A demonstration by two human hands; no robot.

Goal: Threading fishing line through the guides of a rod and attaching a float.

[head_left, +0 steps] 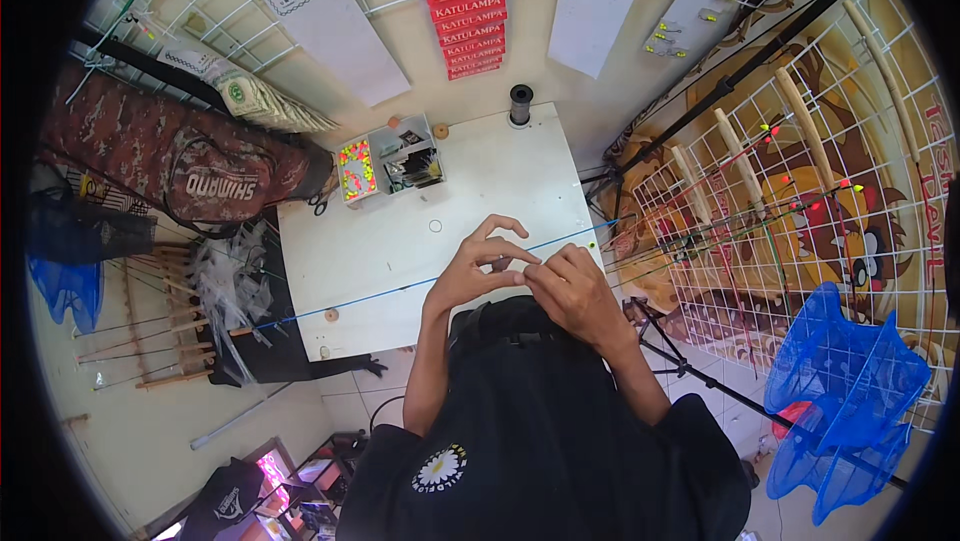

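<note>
Over the near part of the white table (390, 251), my two hands meet at the fingertips. My left hand (478, 266) has its thumb and index finger pinched toward the right hand, with another finger arched above. My right hand (572, 291) is closed, its thumb and fingertips pressed together against the left fingertips. Whatever lies between them is too small to make out. A thin blue rod (385, 293) runs slantwise across the table and passes by the hands; whether they touch it I cannot tell.
A compartment box (372, 199) with bright beads stands at the table's back left, scissors (320, 207) beside it. A dark spool (521, 106) stands at the back. Fishing rods on a white wire rack (800, 191) and blue nets (845, 391) flank the right; a camouflage bag (180, 151) lies left.
</note>
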